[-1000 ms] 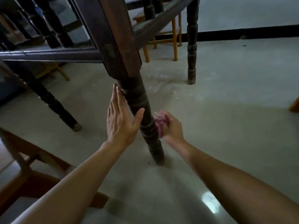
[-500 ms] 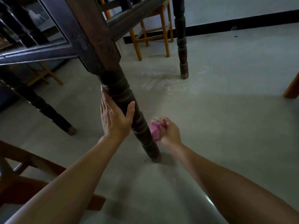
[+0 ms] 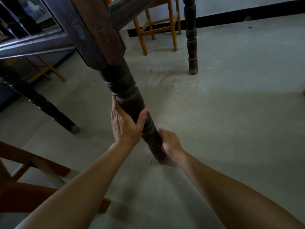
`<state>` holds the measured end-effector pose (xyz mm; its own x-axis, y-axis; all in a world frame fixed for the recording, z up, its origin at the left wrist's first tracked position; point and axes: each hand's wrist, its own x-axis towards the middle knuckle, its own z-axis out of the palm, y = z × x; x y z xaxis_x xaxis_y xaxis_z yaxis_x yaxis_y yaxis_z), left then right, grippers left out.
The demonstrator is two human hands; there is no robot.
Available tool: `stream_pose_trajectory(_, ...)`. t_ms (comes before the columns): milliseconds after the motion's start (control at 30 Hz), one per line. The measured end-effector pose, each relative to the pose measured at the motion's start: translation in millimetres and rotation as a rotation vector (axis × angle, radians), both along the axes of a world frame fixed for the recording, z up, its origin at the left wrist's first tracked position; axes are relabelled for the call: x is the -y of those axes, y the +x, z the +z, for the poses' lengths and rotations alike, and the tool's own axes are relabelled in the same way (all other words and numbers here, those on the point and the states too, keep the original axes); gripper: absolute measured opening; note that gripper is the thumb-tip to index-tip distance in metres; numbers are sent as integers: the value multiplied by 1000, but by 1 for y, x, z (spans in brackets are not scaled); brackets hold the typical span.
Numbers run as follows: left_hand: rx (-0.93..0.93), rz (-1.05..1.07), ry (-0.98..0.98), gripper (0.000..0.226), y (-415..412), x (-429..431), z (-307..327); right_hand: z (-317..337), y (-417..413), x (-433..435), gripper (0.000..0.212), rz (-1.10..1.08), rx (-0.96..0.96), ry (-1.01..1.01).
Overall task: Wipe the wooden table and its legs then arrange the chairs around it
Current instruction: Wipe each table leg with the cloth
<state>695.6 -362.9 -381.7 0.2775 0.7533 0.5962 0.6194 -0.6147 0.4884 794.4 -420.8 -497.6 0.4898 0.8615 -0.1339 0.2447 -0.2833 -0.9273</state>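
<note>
The dark turned table leg (image 3: 125,96) slants down the middle of the view to the floor. My left hand (image 3: 123,126) rests flat on its left side, fingers straight up along the wood and thumb spread across the front. Lower down, my right hand (image 3: 170,142) is curled against the leg's right side near the foot. The pink cloth it holds is hidden between palm and wood. The table's apron (image 3: 33,45) runs off to the left overhead.
Another table leg (image 3: 191,38) stands at the back right, and a third (image 3: 49,109) at the left. A light wooden chair (image 3: 165,28) stands by the far wall. A dark wooden chair frame (image 3: 24,179) lies close at the lower left. Grey floor spreads to the right.
My right hand has slid down the leg toward its foot, and the pink cloth has gone out of sight behind it. My left hand has settled lower, its thumb across the leg.
</note>
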Motion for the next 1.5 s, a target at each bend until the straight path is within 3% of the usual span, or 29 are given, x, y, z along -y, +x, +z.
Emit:
stream_pose_trajectory(100, 19, -14, 6, 97, 0, -3, -4, -17, -30, 27, 28, -209, -151, -5)
stream_pose_trajectory(233, 35, -23, -11, 95, -1, -8, -9, -48, -28, 57, 18, -179, -402, -265)
stream_pose_trajectory(300, 32, -23, -12, 96, -1, -8, -11, -49, -4, 42, 22, -391, -483, -261)
stream_pose_trajectory(367, 8, -13, -30, 98, -1, -7, -14, -40, 15, 14, 24, -473, -494, -156)
stream_pose_trajectory(433, -6, -9, -64, 98, -3, -3, -20, -21, 11, -6, 25, -322, -383, -51)
stream_pose_trajectory(500, 4, -4, -77, 96, -3, -4, -24, -24, -9, -8, 24, -228, -256, -69)
stream_pose_trajectory(667, 24, -4, -83, 95, -1, -8, -27, -60, -21, 43, 5, -247, -442, -365)
stream_pose_trajectory(800, 25, -15, -81, 94, -1, -8, -27, -59, 11, 7, 13, -395, -451, -253)
stream_pose_trajectory(867, 11, -15, -91, 95, -1, -6, -27, -58, 14, -13, 15, -356, -456, -200)
stream_pose_trajectory(1000, -33, 5, -129, 100, -2, -3, -22, -78, -25, 13, 21, -277, -340, -406)
stream_pose_trajectory(1100, -82, 20, -152, 96, -5, -2, -18, -71, -67, 52, 19, 28, -389, -478)
stream_pose_trajectory(1167, -131, 22, -173, 88, -7, 0, -15, -57, -73, 59, 20, 161, -352, -419)
stream_pose_trajectory(1333, -238, -29, -228, 70, -23, 5, -7, 5, -12, 46, 12, 258, -302, -343)
stream_pose_trajectory(1500, -316, -103, -197, 37, -49, 13, 5, 73, 44, 40, 27, 345, -100, -308)
